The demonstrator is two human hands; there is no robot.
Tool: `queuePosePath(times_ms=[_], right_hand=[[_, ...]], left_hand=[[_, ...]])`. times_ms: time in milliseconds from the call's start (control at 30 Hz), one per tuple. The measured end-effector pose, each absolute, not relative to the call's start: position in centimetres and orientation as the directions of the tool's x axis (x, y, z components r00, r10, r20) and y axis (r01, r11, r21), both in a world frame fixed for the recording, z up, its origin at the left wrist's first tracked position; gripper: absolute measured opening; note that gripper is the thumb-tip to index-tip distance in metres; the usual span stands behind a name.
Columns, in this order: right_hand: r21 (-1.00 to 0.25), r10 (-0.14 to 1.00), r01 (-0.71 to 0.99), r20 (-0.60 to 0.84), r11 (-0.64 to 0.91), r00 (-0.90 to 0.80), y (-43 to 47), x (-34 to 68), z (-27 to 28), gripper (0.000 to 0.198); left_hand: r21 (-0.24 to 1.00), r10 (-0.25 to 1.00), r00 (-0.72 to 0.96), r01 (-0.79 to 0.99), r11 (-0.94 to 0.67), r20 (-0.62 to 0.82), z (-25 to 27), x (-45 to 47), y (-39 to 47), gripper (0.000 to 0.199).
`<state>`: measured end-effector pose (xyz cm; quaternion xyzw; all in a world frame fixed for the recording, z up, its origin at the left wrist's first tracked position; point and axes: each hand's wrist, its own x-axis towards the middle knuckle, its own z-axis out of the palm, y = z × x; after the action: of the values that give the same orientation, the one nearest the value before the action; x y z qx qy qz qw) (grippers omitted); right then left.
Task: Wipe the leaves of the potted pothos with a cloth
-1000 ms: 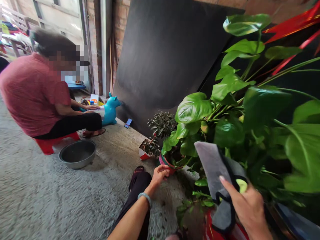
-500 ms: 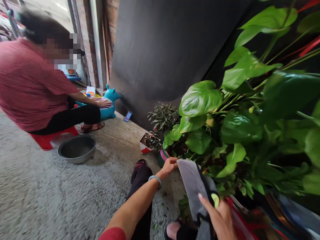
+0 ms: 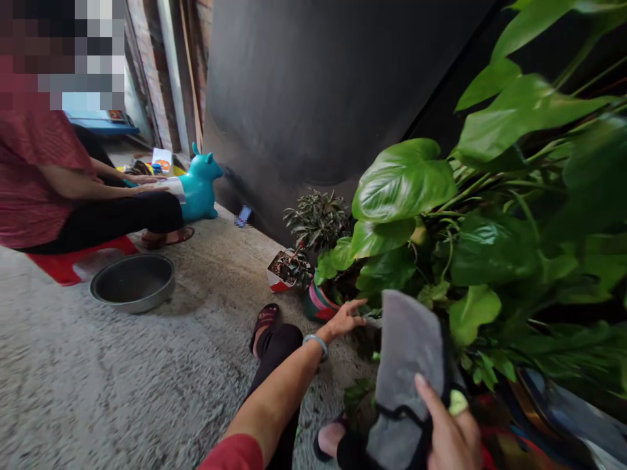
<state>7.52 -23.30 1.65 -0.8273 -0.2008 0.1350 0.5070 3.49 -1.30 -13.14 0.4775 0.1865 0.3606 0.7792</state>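
My right hand (image 3: 448, 427) grips a flat grey cloth piece with black edging (image 3: 409, 346), index finger laid along its face. A small pale yellow-green thing (image 3: 458, 403) shows beside that hand's fingers; I cannot make out what it is. To the left of the cloth's upper end, my left hand (image 3: 345, 318) is open with fingers apart, wearing a pale bangle (image 3: 317, 344) on the wrist. It is close to a green flowerpot with a pink band (image 3: 318, 300). Large glossy green leaves (image 3: 401, 186) hang just beyond both hands.
A smaller plant in a white-and-red box (image 3: 281, 281) stands by the dark wall panel (image 3: 313, 91). On the left, a person in a red shirt (image 3: 29, 170) sits on a red stool (image 3: 73, 261), touching a turquoise animal toy (image 3: 200, 189). A grey basin (image 3: 132, 284) rests on the concrete floor.
My left hand has come off the grey cloth's upper corner, its fingers now spread. The cloth has turned more face-on and shifted right. The view has swung slightly right.
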Motion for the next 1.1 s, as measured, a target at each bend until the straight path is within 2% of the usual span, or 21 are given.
queuePosePath(times_ms=[67,133,300,367,467,567,633,700,767,833,900,1000,1100], right_hand=[[-0.934,0.385,0.144,0.008,-0.326,0.923,-20.7,8.2,1.6,0.056],[-0.953,0.336,0.087,-0.016,-0.29,0.942,-18.4,8.8,0.9,0.059],[-0.911,0.363,-0.115,-0.27,-0.395,0.892,-18.9,7.8,-2.1,0.058],[-0.901,0.335,-0.146,-0.296,-0.408,0.894,-20.6,6.9,-2.2,0.055],[-0.944,0.298,0.014,-0.09,-0.329,0.95,-21.1,6.5,-0.7,0.052],[-0.934,0.284,0.185,0.097,-0.306,0.954,-19.0,7.3,0.6,0.05],[-0.918,0.303,0.186,0.077,-0.35,0.95,-17.9,7.7,0.4,0.051],[-0.888,0.389,0.181,0.003,-0.422,0.921,-17.9,7.4,-0.4,0.055],[-0.839,0.508,0.249,-0.038,-0.484,0.861,-18.7,6.5,-0.8,0.06],[-0.8,0.583,0.351,0.002,-0.487,0.813,-19.0,5.9,0.1,0.064],[-0.784,0.587,0.432,0.109,-0.445,0.802,-18.0,6.0,1.8,0.064],[-0.754,0.511,0.496,0.249,-0.43,0.823,-14.7,7.4,4.1,0.059],[-0.704,0.519,0.475,0.174,-0.529,0.837,-13.2,7.7,3.7,0.053]], left_hand=[[0.823,0.726,0.688,-0.42,0.382,0.014,-13.0,2.3,-0.8,0.069],[0.786,0.745,0.667,-0.46,0.412,0.0,-12.8,1.4,-0.3,0.066],[0.718,0.782,0.617,-0.506,0.478,-0.086,-12.4,-0.2,0.5,0.066],[0.683,0.766,0.631,-0.507,0.526,-0.122,-12.3,-0.8,0.8,0.068],[0.617,0.763,0.633,-0.552,0.561,-0.128,-12.1,-1.7,1.3,0.063],[0.561,0.771,0.633,-0.615,0.554,-0.068,-11.9,-2.5,1.5,0.059],[0.541,0.769,0.638,-0.634,0.553,-0.038,-11.9,-2.8,1.5,0.061],[0.539,0.766,0.641,-0.634,0.554,-0.034,-12.0,-2.9,1.6,0.062],[0.557,0.757,0.651,-0.609,0.565,-0.058,-12.3,-2.7,1.7,0.062],[0.582,0.74,0.667,-0.568,0.581,-0.088,-12.5,-2.5,1.7,0.061],[0.601,0.725,0.682,-0.54,0.589,-0.097,-12.6,-2.3,1.6,0.058],[0.618,0.714,0.693,-0.521,0.588,-0.095,-12.5,-2.4,1.3,0.056],[0.628,0.718,0.688,-0.515,0.583,-0.103,-12.3,-2.5,1.1,0.064]])
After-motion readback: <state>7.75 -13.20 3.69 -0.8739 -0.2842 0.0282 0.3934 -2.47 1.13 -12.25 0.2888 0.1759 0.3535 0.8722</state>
